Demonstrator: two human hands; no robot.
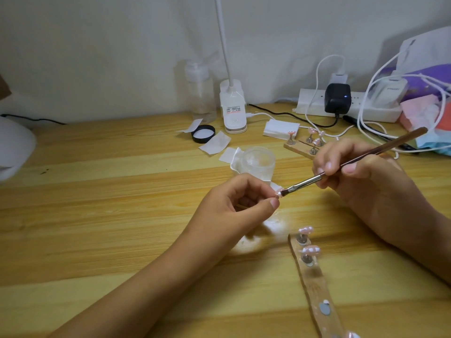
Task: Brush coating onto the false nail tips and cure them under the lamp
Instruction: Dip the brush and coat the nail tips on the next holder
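- I see the wooden table (122, 191) across the whole view; both forearms rest on it.
- My view of the right hand (361, 172): fingers curled, pinching a brown-handled brush (306, 182) like a pen, with the bristles angled down to the left.
- The left hand (234, 206) is loosely curled, thumb and forefinger pinching a pink nail tip (278, 192); the bristles touch it.
- A white domed unit (14, 145) sits at the far left edge, partly cut off.
- A clear holder strip (314, 289) lies near the right wrist, carrying two pink tips (305, 230) on its far end.
- A glass jar (258, 162) stands just beyond the hands; I cannot tell its contents.
- A wooden stand (299, 148) with more tips stands behind the right hand.
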